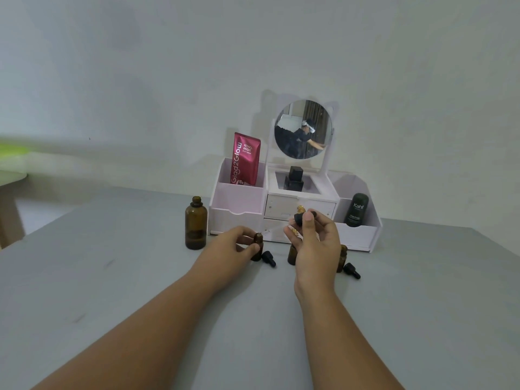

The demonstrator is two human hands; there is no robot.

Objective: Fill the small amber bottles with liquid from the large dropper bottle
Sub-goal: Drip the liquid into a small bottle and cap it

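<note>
The large amber bottle stands uncapped on the grey table, left of my hands, with liquid low in it. My left hand grips a small amber bottle that stands upright on the table. My right hand pinches the black bulb of the dropper; its glass pipette slants down to the left, its tip at that bottle's mouth. A second small bottle shows partly behind my right hand. The third small bottle stands to the right.
Two small black dropper caps lie on the table, one by the held bottle, the other at the right. A white organiser with a mirror, a red pouch and a dark bottle stands behind against the wall.
</note>
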